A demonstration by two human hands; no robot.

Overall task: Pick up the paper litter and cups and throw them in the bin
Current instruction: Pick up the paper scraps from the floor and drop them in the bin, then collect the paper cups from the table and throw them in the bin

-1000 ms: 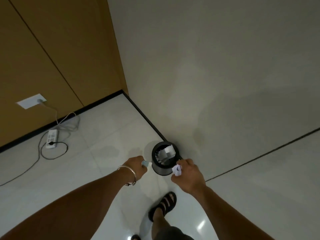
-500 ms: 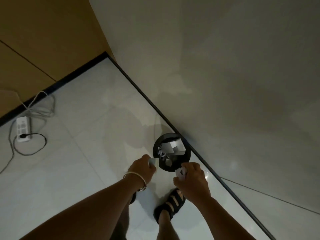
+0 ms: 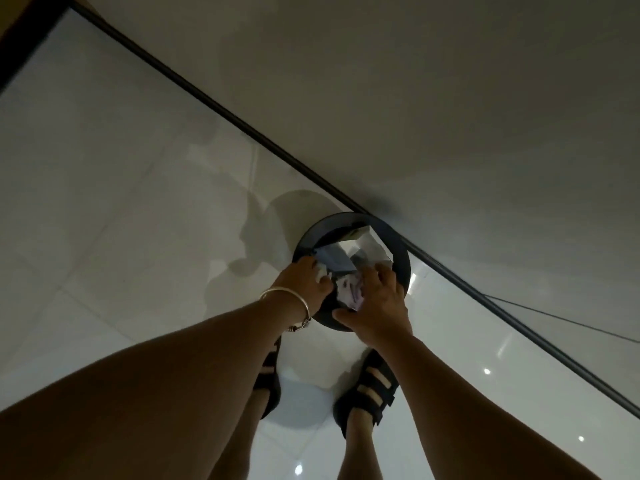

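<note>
My right hand (image 3: 379,299) hangs over the near rim of the bin (image 3: 401,251), fingers spread and loosened, with a crumpled scrap of paper (image 3: 351,291) just under the palm; whether the fingers still pinch it or it is already free I cannot tell. My left hand (image 3: 304,280), a metal bangle (image 3: 287,296) on its wrist, is curled at the bin's left rim around a small pale piece of litter (image 3: 323,271), pinched between thumb and fingertips. The bin, a dark round can, stands on the glossy white floor (image 3: 121,202) tight against the dark skirting (image 3: 242,124) of the grey wall (image 3: 450,98), and it already holds pale paper and what looks like a folded carton. My two sandalled feet (image 3: 367,393) are planted just short of it.

I judge this the drop itself: both hands are over the opening and need only let go. The litter should be very light and soft, crushing readily, so a loose pinch on any crumpled fold will carry it. Such scraps can cling to the fingers or drift on release, so I would let go low inside the rim. The bin looks light enough to tip if knocked.
</note>
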